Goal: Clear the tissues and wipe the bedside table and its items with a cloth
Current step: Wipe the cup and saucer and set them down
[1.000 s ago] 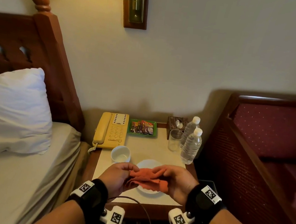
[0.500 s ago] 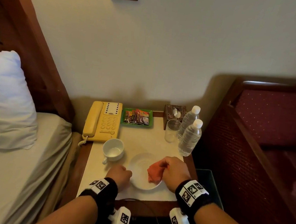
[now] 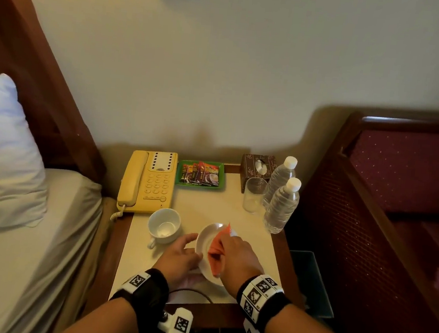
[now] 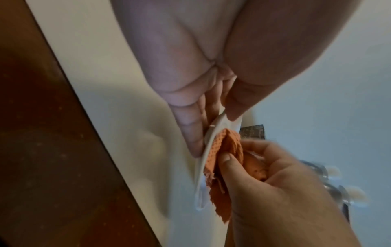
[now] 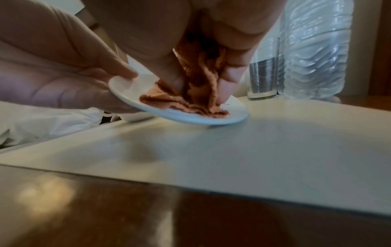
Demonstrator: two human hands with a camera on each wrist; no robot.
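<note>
Head view: the left hand [image 3: 180, 257] grips the near-left rim of a white saucer [image 3: 206, 239], thumb on top and fingers beneath, holding it tilted just above the surface [image 3: 254, 240]. The right hand [image 3: 235, 260] pinches a folded orange cloth [image 3: 216, 250] and presses it into the saucer. A white cup [image 3: 164, 225] stands just left; tissue box [image 3: 257, 167] at the back right corner.

Hidden and blurred parts at the bedside table

The right hand [image 3: 233, 260] is covering much of the saucer [image 3: 206, 242]; the sachets' [image 3: 200, 174] print is reading too small, and the bottles [image 4: 338, 182] are blurring in the left wrist view.
</note>
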